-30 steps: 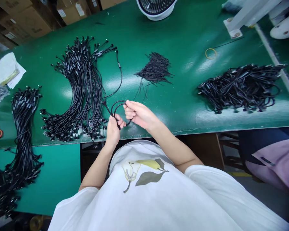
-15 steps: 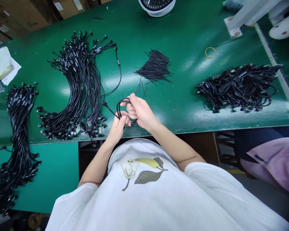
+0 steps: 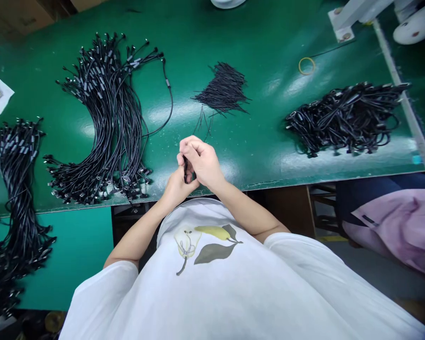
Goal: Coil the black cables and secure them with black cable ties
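A black cable (image 3: 188, 176) is bunched between my two hands over the table's near edge, mostly hidden by the fingers. My left hand (image 3: 178, 185) is closed round it from below. Against it, my right hand (image 3: 202, 163) curls its fingers over the upper part of the same cable. To the left lies a large bundle of black cables (image 3: 108, 118) with small metal plugs, one cable arcing away from it. Beyond my hands is a pile of thin black ties (image 3: 225, 87), a few of them loose at its near side.
At the right lies a heap of coiled black cables (image 3: 343, 118). A yellow rubber band (image 3: 307, 66) rests behind it, near a white metal bracket (image 3: 343, 28). Another cable bundle (image 3: 19, 189) hangs down at far left. A person in a pink garment (image 3: 400, 226) is at right.
The cable loops that showed between my hands are now gathered and mostly covered. My hands have closed in together. The whole view has shifted slightly.
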{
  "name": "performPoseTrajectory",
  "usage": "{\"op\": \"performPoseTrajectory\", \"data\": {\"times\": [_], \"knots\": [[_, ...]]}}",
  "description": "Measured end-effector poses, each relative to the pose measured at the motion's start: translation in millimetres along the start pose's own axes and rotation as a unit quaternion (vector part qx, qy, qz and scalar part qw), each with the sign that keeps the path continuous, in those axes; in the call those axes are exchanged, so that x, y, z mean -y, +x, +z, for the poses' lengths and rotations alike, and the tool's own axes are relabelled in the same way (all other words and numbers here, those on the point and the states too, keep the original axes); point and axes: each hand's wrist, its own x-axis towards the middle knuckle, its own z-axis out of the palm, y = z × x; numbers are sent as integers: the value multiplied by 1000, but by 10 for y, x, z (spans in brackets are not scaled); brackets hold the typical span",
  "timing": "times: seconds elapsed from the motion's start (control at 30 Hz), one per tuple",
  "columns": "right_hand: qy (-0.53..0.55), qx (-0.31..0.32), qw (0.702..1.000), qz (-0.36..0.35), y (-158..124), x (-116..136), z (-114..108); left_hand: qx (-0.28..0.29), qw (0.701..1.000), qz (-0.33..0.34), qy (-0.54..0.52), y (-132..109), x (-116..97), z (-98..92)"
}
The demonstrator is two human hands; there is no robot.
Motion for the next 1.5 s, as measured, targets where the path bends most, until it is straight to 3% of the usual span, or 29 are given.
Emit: {"op": "performPoseTrajectory", "data": {"times": [0.13, 0.23, 0.3, 0.37, 0.5, 0.6, 0.67, 0.7, 0.8, 0.87, 0.9, 0.97, 1.13, 1.27, 1.33, 1.4, 1.43, 1.5], "knots": [[-58, -92, 989, -104, 138, -31, -56, -9, 999, 30, -8, 102, 12, 57], [-41, -56, 996, -57, 184, 26, -101, 110, 988, -28, -104, 104, -56, 16], [-6, -24, 999, -35, 187, 67, -116, 209, 952, -88, -207, 65, -125, -13], [34, 5, 999, -33, 194, 79, -124, 253, 911, -141, -294, 15, -193, -14], [47, 48, 997, -28, 259, 47, -216, 234, 875, -193, -378, -63, -259, 51], [-91, 48, 990, -97, 273, 113, -407, 205, 875, -194, -393, -82, -227, 51], [-281, 75, 934, -206, 213, 219, -548, 174, 902, -178, -354, -72, -175, 0], [-384, 108, 879, -261, 162, 271, -607, 161, 920, -162, -319, -63, -143, -34], [-624, 222, 656, -362, -27, 337, -700, 172, 960, -119, -185, -48, -32, -120], [-706, 262, 535, -382, -138, 280, -714, 210, 963, -113, -124, -62, 39, -133], [-732, 271, 495, -382, -179, 233, -719, 230, 959, -117, -115, -76, 70, -125], [-757, 287, 454, -373, -225, 136, -742, 256, 947, -136, -136, -109, 117, -92], [-760, 335, 444, -335, -179, 51, -838, 262, 912, -221, -227, -83, 141, -82], [-733, 397, 445, -325, -136, 12, -815, 334, 901, -222, -168, 40, 170, -155], [-725, 416, 459, -300, -115, -17, -794, 337, 905, -220, -136, 63, 210, -144], [-706, 423, 505, -260, -41, -6, -837, 294, 921, -218, -133, 48, 257, -92], [-686, 419, 544, -243, 29, 25, -903, 265, 928, -218, -146, 35, 276, -61], [-651, 314, 658, -211, 240, 136, -1139, 196, 934, -218, -201, 22, 297, -15]]}}
